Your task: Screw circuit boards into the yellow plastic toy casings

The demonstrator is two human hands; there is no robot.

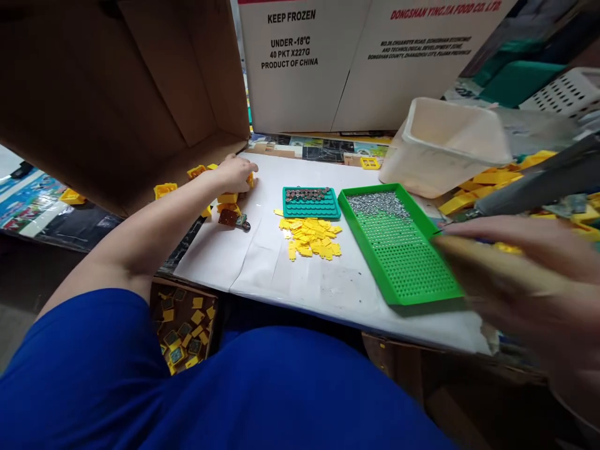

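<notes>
Nearest, past the blue clothing [281,387], an open box [214,322] below the table edge holds yellow squares [197,317]; a forearm swung low over it could catch the rim, so it is best carried high. The right hand [529,269] is out over the right end of the table, beside the green tray [412,269]; it is badly blurred, so I cannot tell whether its fingers are apart or pinched on something. A steady wrist there would spare the tray a knock, since the loose screws [379,204] heaped at its far end would probably scatter easily.

Left of the tray, on the white sheet [262,262], lies a pile of thin yellow plates [313,237], and just behind it a teal tray [310,210] with brown discs [307,195] in its far rows.

The left hand [237,173] reaches to the far left of the sheet, fingers bent together around a yellow block [250,181] whose edge shows by the fingertips. Other blocks crowd close, and a brown board [228,217] lies just in front, so a light hold on the block's sides and a straight lift should suit best. Behind stand the brown carton [103,81] and white carton [304,94], leaving little room for a wide sweep
</notes>
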